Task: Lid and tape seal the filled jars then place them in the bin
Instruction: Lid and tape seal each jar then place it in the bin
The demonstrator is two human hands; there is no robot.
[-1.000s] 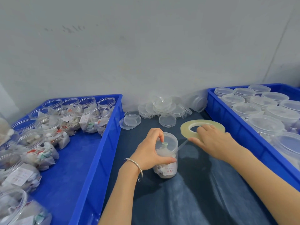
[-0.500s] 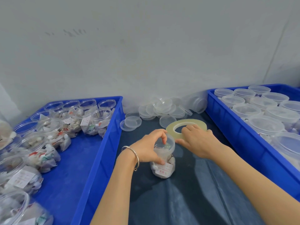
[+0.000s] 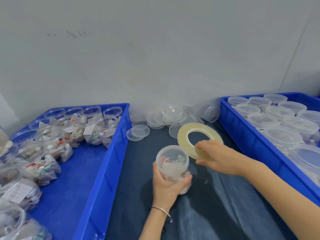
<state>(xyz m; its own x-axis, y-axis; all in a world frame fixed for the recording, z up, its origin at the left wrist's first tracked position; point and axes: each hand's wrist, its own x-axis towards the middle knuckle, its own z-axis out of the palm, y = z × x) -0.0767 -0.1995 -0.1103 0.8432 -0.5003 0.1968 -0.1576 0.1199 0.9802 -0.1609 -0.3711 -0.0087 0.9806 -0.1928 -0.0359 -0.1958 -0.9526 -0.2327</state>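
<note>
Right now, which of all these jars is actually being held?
The lidded jar at the centre, gripped by the left hand above the dark cloth; every other jar sits untouched in the blue bins.

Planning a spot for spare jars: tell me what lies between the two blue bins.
In the head view, left bin and right bin flank dark cloth bearing loose lids, the tape roll and the held jar.

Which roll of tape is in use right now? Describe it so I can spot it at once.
Look at the dark mat between the two blue bins. Near its middle the right hand grips a flat, pale yellowish ring, the tape roll, beside the lidded jar held by the left hand. Unlike the clear round lids behind it, it has an open centre.
</note>
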